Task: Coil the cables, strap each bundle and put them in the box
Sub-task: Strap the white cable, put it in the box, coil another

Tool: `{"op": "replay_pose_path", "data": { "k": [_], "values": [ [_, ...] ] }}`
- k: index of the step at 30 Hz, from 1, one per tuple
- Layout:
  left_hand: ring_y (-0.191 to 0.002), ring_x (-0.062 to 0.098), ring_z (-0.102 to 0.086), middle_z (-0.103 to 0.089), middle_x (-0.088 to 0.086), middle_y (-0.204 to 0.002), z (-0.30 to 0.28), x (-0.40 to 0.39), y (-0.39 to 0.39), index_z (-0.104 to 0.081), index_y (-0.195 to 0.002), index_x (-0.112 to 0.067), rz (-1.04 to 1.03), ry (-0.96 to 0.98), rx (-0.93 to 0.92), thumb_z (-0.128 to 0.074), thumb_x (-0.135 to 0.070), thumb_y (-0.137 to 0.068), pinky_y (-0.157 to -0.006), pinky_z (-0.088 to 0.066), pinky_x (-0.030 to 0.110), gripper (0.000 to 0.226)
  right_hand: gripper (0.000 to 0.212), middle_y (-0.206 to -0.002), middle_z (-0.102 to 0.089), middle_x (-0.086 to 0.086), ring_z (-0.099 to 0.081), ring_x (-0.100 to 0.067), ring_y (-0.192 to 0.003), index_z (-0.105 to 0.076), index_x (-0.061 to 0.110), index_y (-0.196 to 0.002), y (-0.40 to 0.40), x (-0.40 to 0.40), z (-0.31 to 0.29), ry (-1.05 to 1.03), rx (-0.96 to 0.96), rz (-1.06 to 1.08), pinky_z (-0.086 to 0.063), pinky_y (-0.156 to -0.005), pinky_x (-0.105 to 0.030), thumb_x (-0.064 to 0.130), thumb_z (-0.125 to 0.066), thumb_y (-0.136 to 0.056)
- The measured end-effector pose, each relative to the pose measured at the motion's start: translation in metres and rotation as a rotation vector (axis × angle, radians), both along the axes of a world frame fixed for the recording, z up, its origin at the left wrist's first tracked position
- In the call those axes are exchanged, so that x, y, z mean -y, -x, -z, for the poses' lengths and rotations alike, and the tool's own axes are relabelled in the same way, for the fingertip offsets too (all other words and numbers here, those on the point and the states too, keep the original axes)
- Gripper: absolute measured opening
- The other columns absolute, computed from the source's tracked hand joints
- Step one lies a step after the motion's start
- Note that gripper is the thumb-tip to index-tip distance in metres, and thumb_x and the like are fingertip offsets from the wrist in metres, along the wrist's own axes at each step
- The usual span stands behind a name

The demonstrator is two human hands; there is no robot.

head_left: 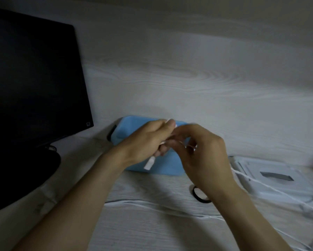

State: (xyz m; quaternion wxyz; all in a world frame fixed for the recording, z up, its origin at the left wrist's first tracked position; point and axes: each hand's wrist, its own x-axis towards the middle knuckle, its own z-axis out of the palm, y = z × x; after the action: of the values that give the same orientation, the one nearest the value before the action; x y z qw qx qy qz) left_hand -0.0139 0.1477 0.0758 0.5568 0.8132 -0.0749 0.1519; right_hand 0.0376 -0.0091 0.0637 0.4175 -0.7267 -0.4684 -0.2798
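My left hand [148, 140] grips a white cable, whose plug end [149, 163] hangs below the fist. Close beside it, my right hand [202, 151] pinches the same cable with curled fingers; its motion is blurred. Both hands hover over a light blue box [134, 127] lying on the desk. The rest of the white cable [257, 182] trails off to the right across the desk. A black band [200, 195] lies on the desk under my right wrist, partly hidden.
A dark monitor [32, 82] on a black stand [21, 174] fills the left side. A white flat tray or lid [279, 180] sits at the right. A pale wood-grain wall rises behind the desk [152, 223].
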Motion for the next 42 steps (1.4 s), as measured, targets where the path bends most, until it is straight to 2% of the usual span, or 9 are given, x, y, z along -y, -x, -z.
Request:
{"op": "replay_pose_path", "data": {
  "k": [5, 8, 12, 17, 23, 28, 34, 38, 42],
  "values": [
    [-0.047, 0.012, -0.016, -0.026, 0.011, -0.067, -0.009, 0.009, 0.013, -0.074, -0.079, -0.021, 0.122, -0.019, -0.300, -0.033, -0.056, -0.098, -0.044, -0.027, 0.024, 0.057, 0.042, -0.059, -0.047, 0.020, -0.049, -0.001, -0.056, -0.053, 0.019, -0.071, -0.005, 0.007, -0.005, -0.078, -0.021, 0.069, -0.035, -0.053, -0.007, 0.042, -0.088, -0.067],
    [-0.044, 0.010, -0.016, -0.031, 0.006, -0.061, -0.009, 0.010, 0.014, -0.049, -0.066, -0.015, 0.067, 0.047, -0.358, -0.035, -0.044, -0.103, -0.040, -0.022, 0.021, 0.049, 0.051, -0.050, -0.045, 0.014, -0.045, -0.006, -0.050, -0.056, 0.016, -0.065, -0.010, 0.013, -0.011, -0.015, -0.132, 0.009, -0.033, -0.049, -0.011, 0.062, -0.078, -0.058],
    [-0.041, 0.011, -0.015, -0.022, -0.002, -0.049, -0.006, 0.010, 0.013, -0.036, -0.064, -0.015, 0.029, 0.008, -0.372, -0.036, -0.036, -0.104, -0.041, -0.021, 0.023, 0.045, 0.036, -0.053, -0.056, 0.015, -0.044, -0.005, -0.045, -0.061, 0.021, -0.068, -0.018, 0.023, -0.014, 0.202, -0.310, -0.158, -0.032, -0.048, -0.011, 0.054, -0.074, -0.066],
    [-0.033, 0.008, -0.018, -0.021, -0.008, -0.041, -0.010, 0.007, 0.006, -0.031, -0.061, -0.018, -0.159, 0.223, -0.164, -0.037, -0.039, -0.103, -0.038, -0.027, 0.020, 0.047, 0.030, -0.057, -0.064, -0.002, -0.051, -0.008, -0.045, -0.066, 0.020, -0.076, -0.033, 0.040, -0.020, 0.203, -0.352, -0.054, -0.039, -0.046, -0.020, 0.048, -0.064, -0.082],
    [-0.029, 0.008, -0.014, -0.019, -0.007, -0.038, -0.021, -0.025, 0.001, -0.030, -0.060, -0.022, -0.372, 0.830, 0.132, -0.032, -0.042, -0.105, -0.037, -0.028, 0.015, 0.049, 0.026, -0.057, -0.060, -0.001, -0.052, -0.019, -0.057, -0.063, 0.023, -0.079, -0.046, 0.039, -0.009, 0.243, -0.225, 0.029, -0.040, -0.056, -0.029, 0.038, -0.055, -0.099],
    [-0.029, 0.008, -0.014, -0.019, -0.007, -0.037, -0.017, -0.028, -0.004, -0.031, -0.061, -0.022, -0.403, 0.966, 0.169, -0.028, -0.041, -0.105, -0.037, -0.029, 0.015, 0.048, 0.033, -0.059, -0.062, 0.002, -0.054, -0.015, -0.058, -0.066, 0.017, -0.082, -0.053, 0.039, -0.002, 0.306, -0.239, 0.073, -0.043, -0.057, -0.034, 0.040, -0.051, -0.100],
    [-0.030, 0.009, -0.015, -0.019, -0.006, -0.039, -0.017, -0.030, 0.001, -0.031, -0.060, -0.020, -0.271, 0.794, 0.058, -0.031, -0.041, -0.104, -0.039, -0.032, 0.018, 0.048, 0.013, -0.066, -0.065, 0.004, -0.056, -0.009, -0.058, -0.064, 0.016, -0.105, -0.052, 0.031, 0.006, 0.329, -0.248, 0.075, -0.040, -0.054, -0.022, 0.020, -0.053, -0.100],
    [-0.031, 0.010, -0.017, -0.021, -0.004, -0.041, -0.017, -0.028, 0.003, -0.035, -0.062, -0.018, -0.254, 0.619, -0.013, -0.034, -0.041, -0.104, -0.041, -0.036, 0.021, 0.048, 0.014, -0.070, -0.060, 0.011, -0.054, -0.005, -0.060, -0.060, 0.029, -0.107, -0.042, 0.024, 0.006, 0.288, -0.355, -0.020, -0.040, -0.057, -0.017, 0.034, -0.062, -0.095],
    [-0.037, 0.016, -0.031, -0.032, 0.001, -0.046, -0.009, -0.016, 0.004, -0.043, -0.064, -0.012, -0.209, 0.285, -0.062, -0.038, -0.042, -0.103, -0.049, -0.042, 0.026, 0.049, 0.027, -0.072, -0.064, 0.010, -0.061, -0.015, -0.064, -0.058, 0.030, -0.113, -0.024, 0.014, 0.002, 0.174, -0.490, -0.215, -0.052, -0.064, -0.038, 0.041, -0.067, -0.090]
  ]
}}
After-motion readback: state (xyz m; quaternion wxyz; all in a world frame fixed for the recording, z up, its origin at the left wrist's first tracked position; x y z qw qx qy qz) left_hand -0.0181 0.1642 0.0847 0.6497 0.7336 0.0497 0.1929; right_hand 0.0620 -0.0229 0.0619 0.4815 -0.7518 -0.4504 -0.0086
